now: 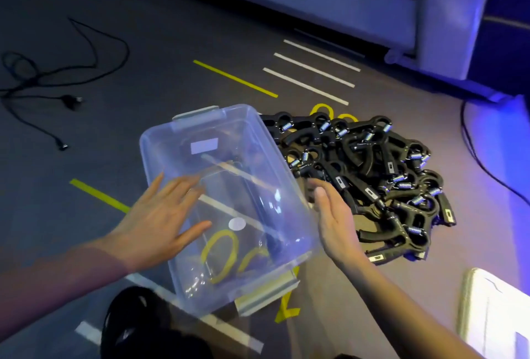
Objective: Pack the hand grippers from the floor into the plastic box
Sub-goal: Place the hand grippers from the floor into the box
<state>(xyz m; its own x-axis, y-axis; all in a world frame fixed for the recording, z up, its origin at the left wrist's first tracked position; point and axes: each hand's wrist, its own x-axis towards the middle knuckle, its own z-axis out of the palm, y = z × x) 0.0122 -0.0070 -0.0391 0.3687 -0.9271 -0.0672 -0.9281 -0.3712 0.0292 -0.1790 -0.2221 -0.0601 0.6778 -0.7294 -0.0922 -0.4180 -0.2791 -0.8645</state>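
Left hand [160,221] flat, fingers straight and spread, lying on the near-left wall of the box [183,163]; grips nothing. Right hand [332,223] also flat, fingers straight, thumb up, edge-on just beside the box's right wall, between the box and the grippers [370,180]; contact with the wall uncertain.

Box: clear plastic, no lid on, tilted or lifted off the floor, motion-blurred. Floor tape shows through it, so it looks empty.

Grippers: one black heap on the floor, touching or just right of the box.

Risks, as I judge them:
- Box held only by flat palms; it could slip or tip if one hand lets go.
- Its swinging right edge may knock the heap and scatter it.
- Handles and springs interlock; lifting one may drag others along.

Count: one box, two latches [266,292], two hands. Grippers overlap too much for an exact count; I make out some twenty springs.
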